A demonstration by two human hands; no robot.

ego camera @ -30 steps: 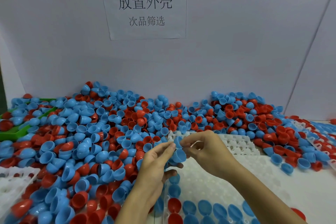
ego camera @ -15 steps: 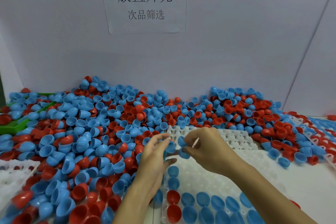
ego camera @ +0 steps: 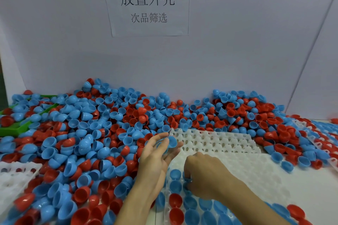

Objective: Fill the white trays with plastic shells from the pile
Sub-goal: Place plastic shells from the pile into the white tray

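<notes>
A big pile of blue and red plastic shells [ego camera: 102, 133] covers the table's left and back. A white tray [ego camera: 228, 166] with round pockets lies in front of me, its near rows filled with blue and red shells. My left hand [ego camera: 157, 153] is raised at the tray's left edge, fingers loosely curled round blue shells [ego camera: 171, 141]. My right hand [ego camera: 203, 173] is lowered onto the tray, fingertips curled down at a blue shell [ego camera: 186, 179] in a pocket, which they mostly hide.
Another white tray [ego camera: 12, 175] pokes out at the left under the pile. A green container [ego camera: 12, 129] sits at far left. More filled trays [ego camera: 321, 137] lie at the right. A wall with a paper sign [ego camera: 146, 3] closes the back.
My right hand has left my left hand and dropped down toward me onto the tray with a blue shell. My left hand stays raised with its shells.
</notes>
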